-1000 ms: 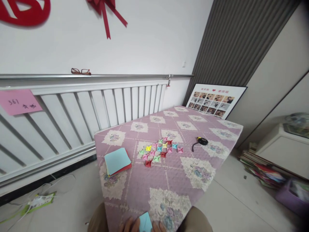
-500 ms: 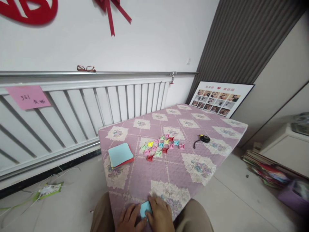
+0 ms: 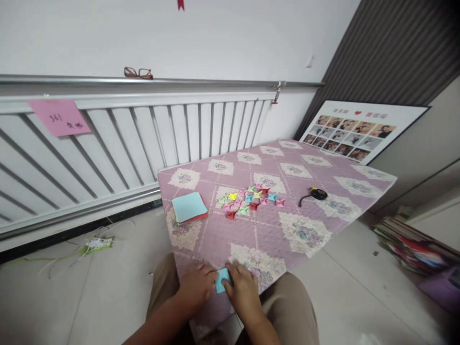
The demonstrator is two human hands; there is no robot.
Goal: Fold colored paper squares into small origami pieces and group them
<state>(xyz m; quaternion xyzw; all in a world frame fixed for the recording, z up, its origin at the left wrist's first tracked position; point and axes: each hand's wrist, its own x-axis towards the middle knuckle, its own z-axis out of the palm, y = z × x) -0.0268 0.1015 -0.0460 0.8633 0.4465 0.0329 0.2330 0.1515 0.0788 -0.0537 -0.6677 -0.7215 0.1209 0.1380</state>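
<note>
A small folded piece of light blue paper [image 3: 222, 281] lies on the tablecloth at the near end of the table, between my two hands. My right hand [image 3: 245, 290] grips its right side, thumb on top and fingers along the upper edge. At the left edge of the paper, my left hand [image 3: 198, 285] has its fingers closed and bent against it; the thumb is largely hidden. Farther in stands a group of small folded paper pieces [image 3: 248, 198] in pink, red, green, yellow and blue. A stack of square paper sheets [image 3: 189, 207], light blue on top, rests to the left.
A black tape measure [image 3: 318, 193] lies on the right of the purple floral tablecloth [image 3: 219, 239]. Behind the table run a white radiator [image 3: 176, 129] and a pipe carrying glasses [image 3: 138, 73]. A photo board [image 3: 345, 132] leans at the far end. A power strip [image 3: 99, 244] is on the floor.
The view has tilted down, so hands and table appear higher. My left hand's fingers, spread beside the paper before, are now drawn together at its left edge. My right hand stays on the paper.
</note>
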